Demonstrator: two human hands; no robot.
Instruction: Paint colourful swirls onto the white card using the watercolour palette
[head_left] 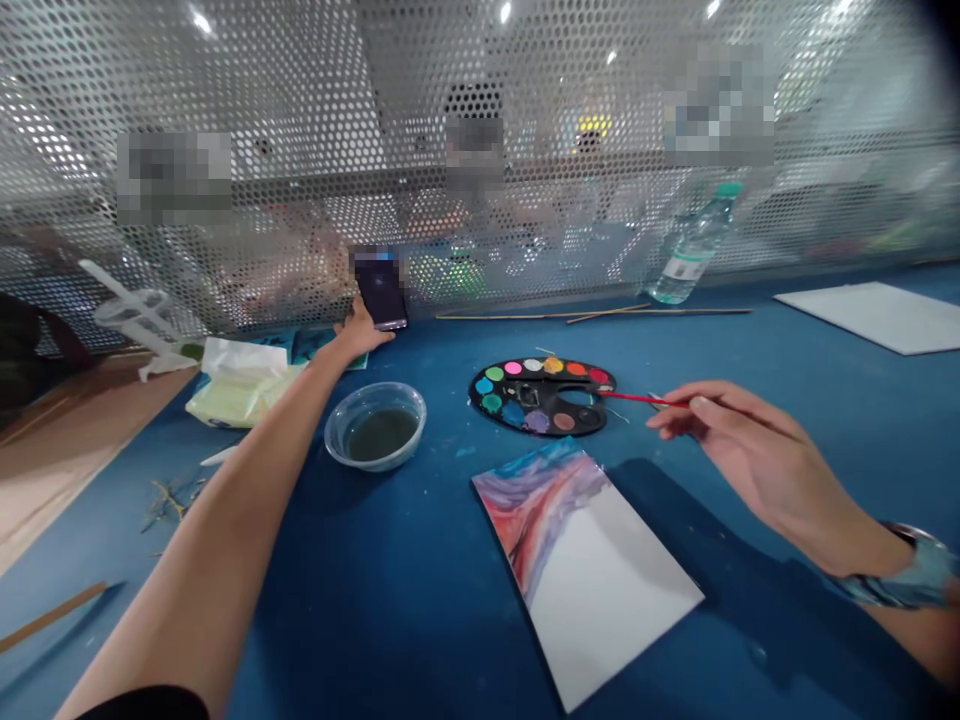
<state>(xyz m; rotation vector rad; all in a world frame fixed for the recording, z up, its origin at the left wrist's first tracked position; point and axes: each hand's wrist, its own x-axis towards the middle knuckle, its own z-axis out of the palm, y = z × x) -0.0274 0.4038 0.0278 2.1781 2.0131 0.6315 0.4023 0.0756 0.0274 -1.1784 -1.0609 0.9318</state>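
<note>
My left hand (362,328) is stretched far forward, closed around the lower left side of a dark phone (381,290) that leans at the perforated metal screen. Some of its fingers are hidden behind the phone. My right hand (739,440) pinches a thin red paintbrush (637,398), whose tip points left to the edge of a black oval paint palette (551,385) with several colours. Below the palette lies a small canvas (600,590), painted red, purple and blue at its upper left and white elsewhere. A clear bowl (376,428) of dark water stands left of the palette.
The metal screen (315,130) borders the blue table (360,600) at the back. A water bottle (694,245), thin sticks (517,317) and a white board (877,312) lie or stand near it. Left are a tissue pack (240,390), a plastic cup (135,310), twigs (171,500) and a wooden stick (56,615).
</note>
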